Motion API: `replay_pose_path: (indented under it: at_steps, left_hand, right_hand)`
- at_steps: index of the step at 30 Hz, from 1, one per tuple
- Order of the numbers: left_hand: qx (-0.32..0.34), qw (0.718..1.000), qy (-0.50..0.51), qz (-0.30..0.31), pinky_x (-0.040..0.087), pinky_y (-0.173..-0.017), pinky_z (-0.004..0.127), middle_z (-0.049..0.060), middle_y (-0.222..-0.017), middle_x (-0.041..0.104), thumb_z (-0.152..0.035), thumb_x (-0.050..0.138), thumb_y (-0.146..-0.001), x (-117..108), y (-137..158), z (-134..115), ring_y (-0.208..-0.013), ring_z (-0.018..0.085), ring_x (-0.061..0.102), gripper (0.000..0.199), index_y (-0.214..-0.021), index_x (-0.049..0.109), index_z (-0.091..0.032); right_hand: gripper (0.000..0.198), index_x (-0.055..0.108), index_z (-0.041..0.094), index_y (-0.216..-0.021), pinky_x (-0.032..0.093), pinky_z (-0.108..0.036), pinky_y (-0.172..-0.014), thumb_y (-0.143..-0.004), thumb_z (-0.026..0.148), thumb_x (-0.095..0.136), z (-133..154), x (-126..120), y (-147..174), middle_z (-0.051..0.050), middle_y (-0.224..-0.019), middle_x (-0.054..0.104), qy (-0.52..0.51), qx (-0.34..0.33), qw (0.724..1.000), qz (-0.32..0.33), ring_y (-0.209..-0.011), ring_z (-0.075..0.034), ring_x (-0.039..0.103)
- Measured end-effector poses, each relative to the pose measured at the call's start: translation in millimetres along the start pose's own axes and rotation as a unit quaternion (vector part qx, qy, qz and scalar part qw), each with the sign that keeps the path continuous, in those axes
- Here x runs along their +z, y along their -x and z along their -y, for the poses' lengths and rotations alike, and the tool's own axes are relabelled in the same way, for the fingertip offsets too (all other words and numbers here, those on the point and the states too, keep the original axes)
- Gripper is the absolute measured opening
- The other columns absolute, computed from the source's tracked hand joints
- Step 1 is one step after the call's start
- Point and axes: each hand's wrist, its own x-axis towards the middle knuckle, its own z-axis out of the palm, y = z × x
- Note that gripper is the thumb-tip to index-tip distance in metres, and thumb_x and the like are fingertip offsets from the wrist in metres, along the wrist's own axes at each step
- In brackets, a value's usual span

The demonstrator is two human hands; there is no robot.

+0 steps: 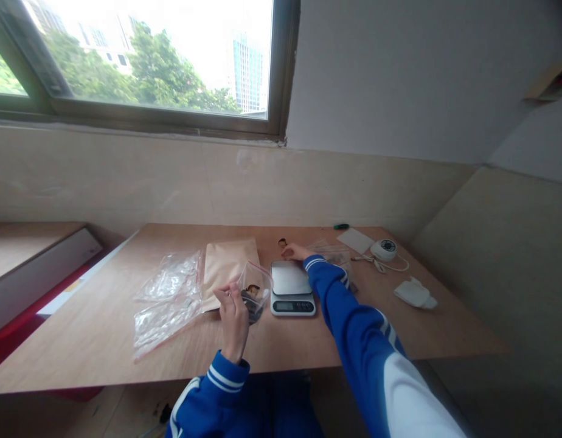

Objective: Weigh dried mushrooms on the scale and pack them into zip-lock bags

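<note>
Near edge first: left hand (pixel 234 319) has its grip clamped on the side of a red-edged clear zip bag (pixel 265 278), held upright-ish just left of the scale, over the counter (pixel 103 328). Dark pieces (pixel 252 309) and a brown one sit inside it. Mouth looks spread, but I can't confirm from here.

Digital scale (pixel 292 306) next, steel platform up, display too small for me to read. Left of the bag: kraft pouch (pixel 230 250), then flat clear bags (pixel 166 325).

Further out, right hand (pixel 294 250) reaches past the scale's far edge, fingertips at a small brown-and-black piece (pixel 281 242). Can't tell whether that grip is closed on it or only beside it.

My read: step in hand is picking up loose pieces for the bag. Next move calls for a sure pinch, a lift clear of the platform, and a steady bag mouth.

Far right: corded white device (pixel 383 248), green object (pixel 341 226).
</note>
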Motion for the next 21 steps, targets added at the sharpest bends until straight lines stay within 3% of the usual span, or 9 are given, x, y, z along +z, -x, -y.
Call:
replay_pose_path:
  at_steps: [7, 13, 18, 21]
  left_hand:
    - [-0.004, 1.0, 0.0, 0.007, 0.044, -0.082, 0.041, 0.014, -0.106, 0.056, -0.053, 0.028, -0.09, -0.7, -0.3, 4.0, -0.09, 0.023, 0.059, 0.044, -0.109, 0.044, -0.016]
    - [-0.006, 1.0, 0.0, -0.002, 0.045, -0.082, 0.041, 0.013, -0.099, 0.058, -0.051, 0.03, -0.09, 6.2, -0.7, 5.4, -0.089, 0.024, 0.059, 0.04, -0.103, 0.044, -0.016]
    - [0.019, 1.0, 0.013, 0.009, 0.045, -0.083, 0.04, 0.012, -0.1, 0.058, -0.05, 0.028, -0.091, 17.2, -5.1, 2.6, -0.089, 0.023, 0.06, 0.039, -0.103, 0.044, -0.016]
    - [0.021, 1.0, 0.018, 0.008, 0.045, -0.083, 0.04, 0.012, -0.099, 0.059, -0.049, 0.029, -0.091, 19.6, -8.6, 0.7, -0.091, 0.024, 0.06, 0.038, -0.103, 0.045, -0.016]
  right_hand:
    - [0.003, 0.069, 0.015, -0.066, 0.049, -0.032, -0.077, -0.064, 0.014, 0.072, 7.4, 2.0, 10.9, -0.002, -0.067, 0.07, -0.025, 0.005, 1.0, -0.015, -0.067, -0.015, 0.063]
    - [0.032, 0.063, 0.015, -0.108, 0.05, -0.031, -0.08, -0.083, 0.033, 0.057, 64.6, -0.9, 35.8, -0.009, -0.101, 0.069, -0.11, -0.035, 0.989, -0.097, -0.088, -0.016, 0.064]
    - [0.039, 0.058, 0.023, -0.118, 0.051, -0.032, -0.083, -0.082, 0.038, 0.06, 114.3, 3.9, 60.2, -0.005, -0.105, 0.068, -0.218, -0.131, 0.967, 0.009, -0.094, -0.017, 0.063]
    - [0.031, 0.059, 0.023, -0.116, 0.048, -0.032, -0.09, -0.087, 0.03, 0.052, 105.6, 9.0, 46.4, -0.006, -0.117, 0.062, -0.118, -0.116, 0.983, -0.079, -0.106, -0.017, 0.059]
